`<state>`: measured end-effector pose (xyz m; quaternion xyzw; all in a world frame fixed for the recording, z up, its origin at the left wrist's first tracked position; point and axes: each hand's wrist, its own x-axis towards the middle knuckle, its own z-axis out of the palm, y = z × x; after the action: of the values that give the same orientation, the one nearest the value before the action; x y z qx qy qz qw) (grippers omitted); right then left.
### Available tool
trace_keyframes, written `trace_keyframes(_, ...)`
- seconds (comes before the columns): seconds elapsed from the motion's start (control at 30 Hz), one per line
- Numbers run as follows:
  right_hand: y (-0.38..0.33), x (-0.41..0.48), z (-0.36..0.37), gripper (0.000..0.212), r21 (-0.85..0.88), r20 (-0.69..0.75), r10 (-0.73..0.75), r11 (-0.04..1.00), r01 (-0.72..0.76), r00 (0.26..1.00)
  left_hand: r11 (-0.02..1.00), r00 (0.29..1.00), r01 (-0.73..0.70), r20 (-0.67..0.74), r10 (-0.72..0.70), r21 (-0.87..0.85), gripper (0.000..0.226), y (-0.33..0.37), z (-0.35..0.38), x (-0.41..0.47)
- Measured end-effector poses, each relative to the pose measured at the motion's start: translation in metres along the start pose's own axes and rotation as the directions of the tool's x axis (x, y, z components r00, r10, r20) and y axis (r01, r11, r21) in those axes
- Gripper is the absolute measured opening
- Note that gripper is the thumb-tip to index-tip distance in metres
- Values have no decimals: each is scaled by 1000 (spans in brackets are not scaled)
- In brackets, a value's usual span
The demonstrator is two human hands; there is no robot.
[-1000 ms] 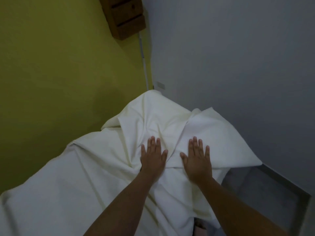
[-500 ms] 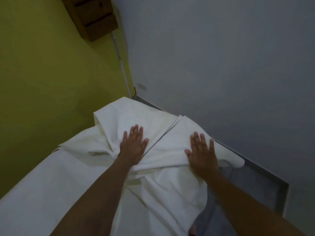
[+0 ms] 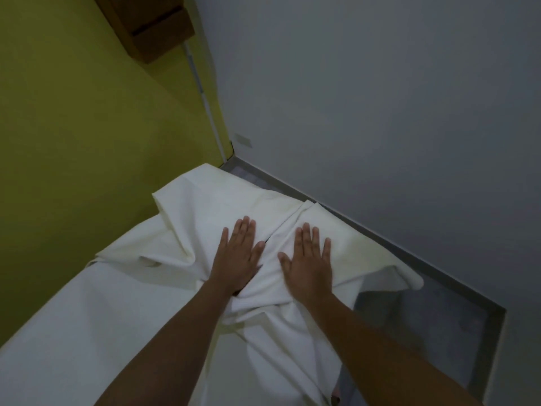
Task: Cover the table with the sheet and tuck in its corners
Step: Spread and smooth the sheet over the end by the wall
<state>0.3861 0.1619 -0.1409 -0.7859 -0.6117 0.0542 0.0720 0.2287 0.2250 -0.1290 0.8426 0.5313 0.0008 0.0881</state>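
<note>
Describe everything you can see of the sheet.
The sheet is plain white cloth, matte. Its near left part lies smooth; at the far end it bunches into folds and two flaps, one corner jutting out over the floor at right. The left hand and right hand press flat on the bunch, fingers straight.

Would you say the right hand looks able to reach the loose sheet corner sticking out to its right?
Probably yes: the right hand lies flat on the sheet, and the loose corner juts out beside it over the floor, with nothing between them.
</note>
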Motion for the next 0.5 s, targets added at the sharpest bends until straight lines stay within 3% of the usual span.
trace_keyframes(0.17, 33, 21, -6, 67, -116, 24, -25, 993, 28, 999, 1000, 986, 17, 164, -13, -25, 69, 3, -10, 24)
trace_keyframes(0.3, 79, 35, -23, 61, -170, 35, 28, 985, -21, 999, 998, 970, 55, 238, -46, -31, 67, 5, -16, 45)
trace_keyframes(0.4, 92, 33, -36, 59, -163, 71, 25, 987, -13, 997, 998, 981, 51, 191, -43, -36, 70, 7, -13, 46)
trace_keyframes(0.5, 71, 33, -47, 56, -25, -42, 39, 999, -41, 998, 996, 998, 61, 1, -61, -63, 82, 6, -10, 36)
